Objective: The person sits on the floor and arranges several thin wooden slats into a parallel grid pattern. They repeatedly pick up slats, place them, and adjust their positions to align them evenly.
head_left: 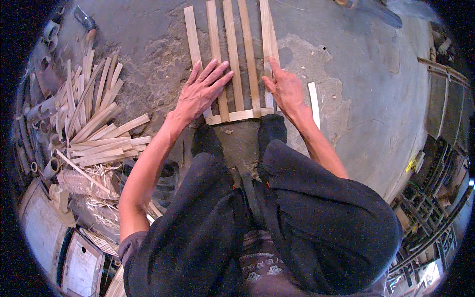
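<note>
Several pale wooden strips lie side by side on the floor, their near ends meeting a short wooden crosspiece in front of my feet. My left hand rests palm down across the strips on the left, its fingers spread. At the rightmost side, my right hand has its thumb and stretched index finger on a wooden strip, gripping it near the crosspiece; its other fingers are mostly hidden. Beneath that strip a second one partly shows. Both feet are close behind the crosspiece.
A heap of loose wooden strips lies on the left, with a hammer-like tool beyond it. One separate pale strip is right of my right hand. Pipes line the left side, and metal racks stand at the right.
</note>
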`<state>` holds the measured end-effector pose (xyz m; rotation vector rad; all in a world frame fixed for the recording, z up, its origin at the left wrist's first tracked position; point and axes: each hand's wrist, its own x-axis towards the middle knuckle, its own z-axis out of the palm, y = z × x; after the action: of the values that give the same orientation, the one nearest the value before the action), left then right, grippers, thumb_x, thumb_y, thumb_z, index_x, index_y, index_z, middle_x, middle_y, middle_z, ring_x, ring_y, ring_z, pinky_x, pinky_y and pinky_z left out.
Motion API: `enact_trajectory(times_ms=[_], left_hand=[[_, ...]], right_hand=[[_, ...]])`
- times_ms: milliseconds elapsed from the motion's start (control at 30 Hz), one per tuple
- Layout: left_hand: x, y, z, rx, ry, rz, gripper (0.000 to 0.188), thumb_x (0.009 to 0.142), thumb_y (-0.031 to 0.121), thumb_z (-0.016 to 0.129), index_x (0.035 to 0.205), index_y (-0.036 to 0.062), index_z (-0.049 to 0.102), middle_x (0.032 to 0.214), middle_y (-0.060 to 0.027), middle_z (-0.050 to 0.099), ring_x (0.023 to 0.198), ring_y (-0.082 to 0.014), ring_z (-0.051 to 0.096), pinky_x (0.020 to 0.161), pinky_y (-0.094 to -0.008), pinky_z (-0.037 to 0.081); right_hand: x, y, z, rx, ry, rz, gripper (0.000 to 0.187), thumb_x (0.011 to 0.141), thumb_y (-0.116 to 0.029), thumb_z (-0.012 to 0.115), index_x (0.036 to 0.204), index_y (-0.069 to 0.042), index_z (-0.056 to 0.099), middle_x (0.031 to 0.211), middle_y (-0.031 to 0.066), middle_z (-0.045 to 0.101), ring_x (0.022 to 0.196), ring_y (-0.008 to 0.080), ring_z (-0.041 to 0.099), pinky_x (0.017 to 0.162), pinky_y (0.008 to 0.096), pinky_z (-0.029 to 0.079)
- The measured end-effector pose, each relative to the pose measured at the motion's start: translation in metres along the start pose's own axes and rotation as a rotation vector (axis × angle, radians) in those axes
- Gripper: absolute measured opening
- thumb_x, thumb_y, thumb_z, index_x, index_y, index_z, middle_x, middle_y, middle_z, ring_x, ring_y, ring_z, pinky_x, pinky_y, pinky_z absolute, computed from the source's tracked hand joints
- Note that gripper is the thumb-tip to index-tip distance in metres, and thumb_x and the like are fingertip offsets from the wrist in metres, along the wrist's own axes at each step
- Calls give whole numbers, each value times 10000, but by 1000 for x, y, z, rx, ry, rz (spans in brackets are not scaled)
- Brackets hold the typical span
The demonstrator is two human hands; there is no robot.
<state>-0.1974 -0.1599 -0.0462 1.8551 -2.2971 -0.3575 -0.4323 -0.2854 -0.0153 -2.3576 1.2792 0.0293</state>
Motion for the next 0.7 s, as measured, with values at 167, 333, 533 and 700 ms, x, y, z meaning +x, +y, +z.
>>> enact_trajectory(times_ms=[167,333,533,700], left_hand=[[1,-4,2,5,6,-3,487,971,245,461,1454,250,405,1555,31,314,1453,-190,243,1211,-453,96],[2,-4,3,14,0,-1,491,974,238,451,1461,246,394,1560,32,304,1457,-192,233,1211,-459,96],[3,-2,-1,-6,-21,-4,545,943,209,481,1474,259,372,1571,28,282,1457,-199,236,1209,-468,108],[3,-3,2,21,-17,-8,497,962,251,489,1452,252,408,1555,34,312,1457,-188,234,1211,-460,93]], right_hand=[[3,-3,2,29,16,-12,540,880,-242,663,1366,-88,485,749,186,636,720,382,639,637,475,494],[5,-4,0,68,-13,17,534,884,-232,654,1371,-99,478,766,189,644,729,383,642,639,473,492],[4,-6,-8,122,-61,24,562,887,-234,644,1389,-92,434,807,218,648,774,405,645,676,499,512],[2,-2,-2,74,-32,74,557,893,-275,639,1375,-68,451,873,222,646,833,404,641,701,492,511]])
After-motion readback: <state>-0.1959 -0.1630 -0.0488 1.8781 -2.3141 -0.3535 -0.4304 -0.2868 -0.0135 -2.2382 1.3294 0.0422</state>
